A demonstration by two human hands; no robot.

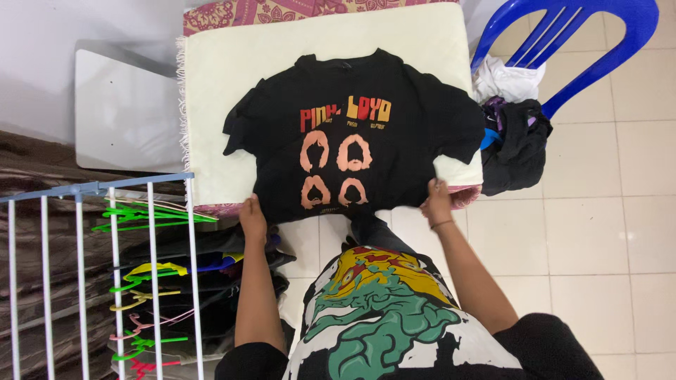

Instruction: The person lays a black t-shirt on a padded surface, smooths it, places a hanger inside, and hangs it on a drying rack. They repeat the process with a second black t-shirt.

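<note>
Your left hand point(252, 217) and right hand point(436, 202) both pinch shut on the hem of the black t-shirt point(352, 134) — it lies flat, print up, on the cream-covered table point(211, 84). Blue chair point(598, 42) with clothes at 2 o'clock, drying rack point(105, 267) at 8.

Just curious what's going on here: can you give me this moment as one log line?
left hand: grips black printed T-shirt hem | right hand: grips hem | shirt: flat, print up, on cream pad | blue chair: clothes heaped
</note>
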